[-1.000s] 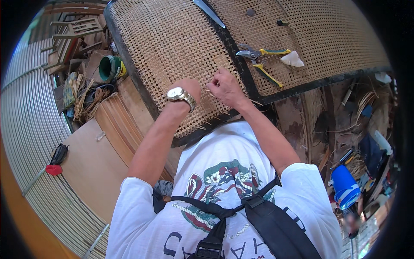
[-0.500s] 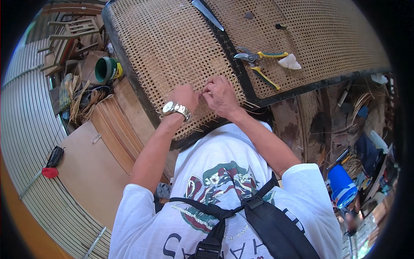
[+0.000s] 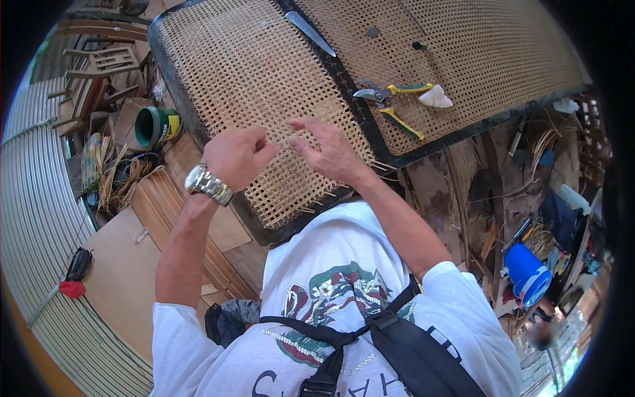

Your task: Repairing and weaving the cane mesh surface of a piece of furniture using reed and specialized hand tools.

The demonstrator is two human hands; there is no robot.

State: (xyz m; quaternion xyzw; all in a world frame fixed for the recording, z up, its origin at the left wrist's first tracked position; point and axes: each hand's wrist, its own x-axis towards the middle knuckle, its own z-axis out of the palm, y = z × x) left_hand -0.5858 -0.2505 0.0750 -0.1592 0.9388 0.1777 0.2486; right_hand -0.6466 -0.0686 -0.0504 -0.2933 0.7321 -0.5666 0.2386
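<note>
While the left hand [image 3: 235, 157] is hovering over the left side of the near cane panel [image 3: 264, 86], its fingers are curling in and its thumb is pointing right; whether it is pinching a thin strand, I cannot tell. The right hand [image 3: 329, 151] is hanging just to its right, thumb and forefinger standing apart in a narrow gap, with nothing clearly showing between them. The panel is lying in front of the body within its black frame [image 3: 391, 159], and pale strand ends [image 3: 382, 165] are sticking out at its near right corner.

For good work here, the fingertips should probably be taking one strand at a time, guiding it flat and keeping it from twisting, since dry cane is likely splitting when bent sharply. Pulling evenly and low along the weave should be safer than tugging upward, and the loose ends may be snagging a wrist. The pruning shears [image 3: 380, 96] are lying jaws apart, right of the hands and farther off, so a forearm reaching that way should be staying clear of them.
</note>
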